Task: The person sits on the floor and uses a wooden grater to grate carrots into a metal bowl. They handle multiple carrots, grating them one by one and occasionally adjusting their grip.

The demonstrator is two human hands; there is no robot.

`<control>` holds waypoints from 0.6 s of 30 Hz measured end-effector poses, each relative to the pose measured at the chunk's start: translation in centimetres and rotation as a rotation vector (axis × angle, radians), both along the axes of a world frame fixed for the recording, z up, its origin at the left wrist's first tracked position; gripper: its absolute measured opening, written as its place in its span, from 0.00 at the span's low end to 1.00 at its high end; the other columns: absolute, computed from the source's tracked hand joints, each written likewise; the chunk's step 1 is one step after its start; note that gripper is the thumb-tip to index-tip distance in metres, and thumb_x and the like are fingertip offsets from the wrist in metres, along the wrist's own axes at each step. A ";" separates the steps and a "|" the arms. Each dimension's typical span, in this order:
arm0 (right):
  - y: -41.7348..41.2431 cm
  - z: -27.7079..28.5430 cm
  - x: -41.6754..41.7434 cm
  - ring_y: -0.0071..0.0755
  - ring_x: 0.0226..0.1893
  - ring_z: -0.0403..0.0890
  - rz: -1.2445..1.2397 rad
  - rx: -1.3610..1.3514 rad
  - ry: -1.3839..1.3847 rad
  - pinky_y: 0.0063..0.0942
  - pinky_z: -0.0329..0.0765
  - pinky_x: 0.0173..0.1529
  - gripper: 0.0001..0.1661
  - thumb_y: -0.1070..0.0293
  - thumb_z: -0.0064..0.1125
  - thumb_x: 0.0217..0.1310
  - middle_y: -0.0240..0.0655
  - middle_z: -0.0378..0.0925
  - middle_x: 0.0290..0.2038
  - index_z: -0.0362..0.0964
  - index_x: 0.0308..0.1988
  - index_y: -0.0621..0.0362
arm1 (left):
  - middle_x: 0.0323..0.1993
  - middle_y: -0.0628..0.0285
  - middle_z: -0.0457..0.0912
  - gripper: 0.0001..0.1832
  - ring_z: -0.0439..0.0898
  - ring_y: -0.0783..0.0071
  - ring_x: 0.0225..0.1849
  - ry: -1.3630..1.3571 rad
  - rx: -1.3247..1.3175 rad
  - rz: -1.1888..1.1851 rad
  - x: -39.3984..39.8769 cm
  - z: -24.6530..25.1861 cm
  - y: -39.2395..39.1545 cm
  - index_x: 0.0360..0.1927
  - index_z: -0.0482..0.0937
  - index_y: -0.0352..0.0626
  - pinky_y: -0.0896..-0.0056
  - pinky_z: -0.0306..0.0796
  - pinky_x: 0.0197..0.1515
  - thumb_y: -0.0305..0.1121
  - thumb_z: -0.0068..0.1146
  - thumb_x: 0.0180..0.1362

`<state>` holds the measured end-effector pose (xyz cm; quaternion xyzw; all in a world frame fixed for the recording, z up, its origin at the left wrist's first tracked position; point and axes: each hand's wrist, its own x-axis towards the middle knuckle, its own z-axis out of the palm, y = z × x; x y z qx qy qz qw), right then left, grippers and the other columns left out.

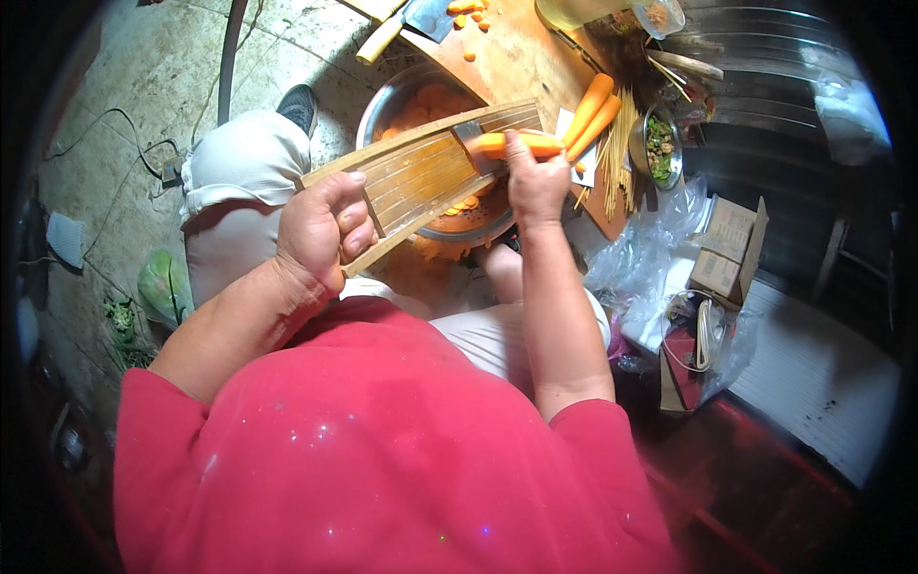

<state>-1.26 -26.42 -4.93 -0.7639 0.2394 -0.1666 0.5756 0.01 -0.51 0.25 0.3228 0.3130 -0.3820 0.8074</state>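
My left hand (326, 222) grips the near end of a wooden mandoline slicer (412, 190), which lies slantwise over a metal basin (373, 118). In my right hand (536, 179) is a peeled carrot (527, 144), pressed against the slicer's metal blade (470, 147) and slightly blurred at that end. Carrot slices (459, 206) sit in the basin below the board, whose middle is partly covered by the slicer. Two more peeled carrots (589, 111) rest on the wooden table just beyond my right hand.
A cleaver (430, 18) and carrot pieces lie on the wooden table (513, 64). Thin bamboo skewers (617, 158) and a metal bowl of chopped greens (660, 147) are at its right edge. Plastic bags (656, 237) and a cardboard box (724, 244) stand to the right. Cables (136, 129) cross the floor.
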 end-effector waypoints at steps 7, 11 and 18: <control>1.6 0.6 -0.5 0.26 0.31 0.81 0.061 0.002 -0.051 0.23 0.78 0.40 0.16 0.68 0.71 0.53 0.35 0.81 0.31 0.74 0.38 0.64 | 0.09 0.72 0.59 0.15 0.58 0.76 0.08 -0.018 0.006 -0.003 -0.1 -0.2 0.1 0.19 0.64 0.51 0.72 0.59 0.17 0.39 0.49 0.60; -0.7 -0.2 0.1 0.24 0.31 0.80 -0.015 0.002 0.004 0.21 0.77 0.40 0.13 0.69 0.67 0.57 0.34 0.80 0.32 0.74 0.38 0.66 | 0.09 0.72 0.59 0.16 0.57 0.76 0.08 -0.016 -0.017 -0.020 -0.1 -0.6 0.0 0.19 0.64 0.51 0.73 0.60 0.18 0.39 0.49 0.61; 2.6 0.2 -1.1 0.24 0.32 0.80 0.081 0.057 -0.086 0.24 0.78 0.40 0.16 0.68 0.71 0.53 0.33 0.80 0.32 0.74 0.39 0.62 | 0.09 0.72 0.59 0.15 0.58 0.76 0.08 -0.023 -0.003 -0.013 -0.2 -0.6 0.4 0.19 0.64 0.52 0.72 0.61 0.18 0.39 0.49 0.60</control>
